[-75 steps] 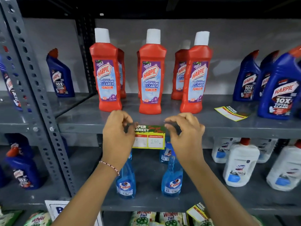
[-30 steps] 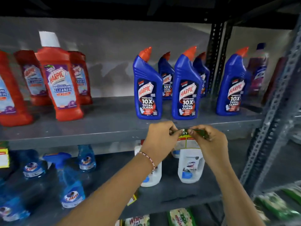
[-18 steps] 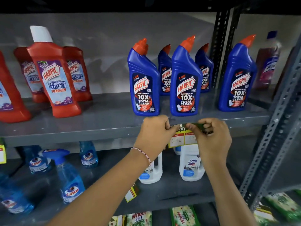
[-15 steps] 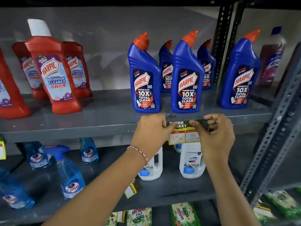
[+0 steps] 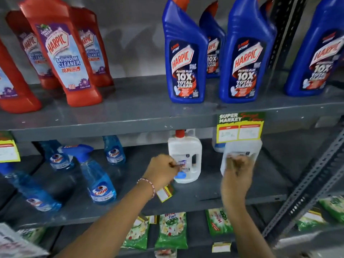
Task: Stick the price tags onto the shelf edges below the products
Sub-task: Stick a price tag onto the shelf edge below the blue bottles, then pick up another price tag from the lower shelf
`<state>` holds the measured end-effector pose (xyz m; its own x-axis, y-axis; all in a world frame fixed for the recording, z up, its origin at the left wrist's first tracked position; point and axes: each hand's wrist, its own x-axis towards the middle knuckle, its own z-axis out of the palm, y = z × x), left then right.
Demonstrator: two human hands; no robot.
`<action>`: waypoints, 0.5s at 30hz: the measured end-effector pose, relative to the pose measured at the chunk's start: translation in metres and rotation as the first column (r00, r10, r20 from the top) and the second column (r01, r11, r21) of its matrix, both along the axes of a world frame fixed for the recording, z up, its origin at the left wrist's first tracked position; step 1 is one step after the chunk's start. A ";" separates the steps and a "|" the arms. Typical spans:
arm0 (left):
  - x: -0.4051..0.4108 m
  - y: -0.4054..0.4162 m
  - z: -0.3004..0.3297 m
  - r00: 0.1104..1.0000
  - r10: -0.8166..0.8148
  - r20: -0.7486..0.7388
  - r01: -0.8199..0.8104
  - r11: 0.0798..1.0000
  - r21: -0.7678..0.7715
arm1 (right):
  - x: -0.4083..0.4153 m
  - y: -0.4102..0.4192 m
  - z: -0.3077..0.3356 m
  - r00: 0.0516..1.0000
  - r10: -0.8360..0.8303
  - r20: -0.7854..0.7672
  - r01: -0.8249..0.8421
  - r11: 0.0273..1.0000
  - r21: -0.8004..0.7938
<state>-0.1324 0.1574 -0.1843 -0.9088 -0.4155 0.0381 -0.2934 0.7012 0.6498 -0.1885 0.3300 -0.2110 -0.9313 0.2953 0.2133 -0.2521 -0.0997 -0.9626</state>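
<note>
A green and yellow price tag [image 5: 240, 127] hangs stuck on the grey shelf edge [image 5: 111, 125], below the blue Harpic bottles [image 5: 186, 58]. Neither hand touches it. My left hand [image 5: 162, 172] is lower down, in front of a white bottle [image 5: 186, 157], with its fingers curled and nothing visible in them. Just below that hand a loose price tag [image 5: 164, 193] lies on the lower shelf. My right hand [image 5: 238, 170] is blurred in front of a second white bottle [image 5: 242, 148]. Another tag [image 5: 8, 149] hangs on the shelf edge at the far left.
Red Harpic bottles [image 5: 61, 53] stand on the upper shelf at the left. Blue Colin spray bottles [image 5: 96, 175] stand on the lower shelf. Green detergent packets [image 5: 173, 229] and small tags [image 5: 221, 246] fill the bottom shelf. A perforated metal upright [image 5: 307, 192] rises at the right.
Both hands have let go of the price tag, which stays on the shelf edge, and have dropped to the lower shelf. The view has moved closer and tilted down.
</note>
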 end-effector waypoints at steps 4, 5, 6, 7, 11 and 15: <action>-0.008 -0.045 -0.059 0.986 0.043 0.160 -0.049 0.998 0.032 | 0.013 -0.053 -0.065 0.875 0.337 0.348 -0.443 0.846 0.296; -0.012 -0.054 -0.071 0.981 0.047 0.187 -0.049 0.999 0.007 | 0.014 -0.066 -0.078 0.816 0.382 0.434 -0.532 0.790 0.305; -0.017 -0.061 -0.081 0.977 0.054 0.208 -0.051 0.998 -0.021 | 0.014 -0.078 -0.091 0.773 0.400 0.492 -0.590 0.738 0.328; -0.023 -0.067 -0.090 0.975 0.062 0.215 -0.057 0.998 -0.028 | 0.013 -0.090 -0.105 0.755 0.399 0.521 -0.622 0.688 0.375; -0.047 -0.083 -0.118 0.948 0.010 0.319 -0.018 1.000 0.023 | 0.008 -0.121 -0.146 0.803 0.295 0.519 -0.591 0.515 0.622; -0.057 -0.088 -0.135 0.944 -0.055 0.326 0.027 0.996 0.090 | -0.004 -0.129 -0.156 0.820 0.226 0.526 -0.569 0.428 0.703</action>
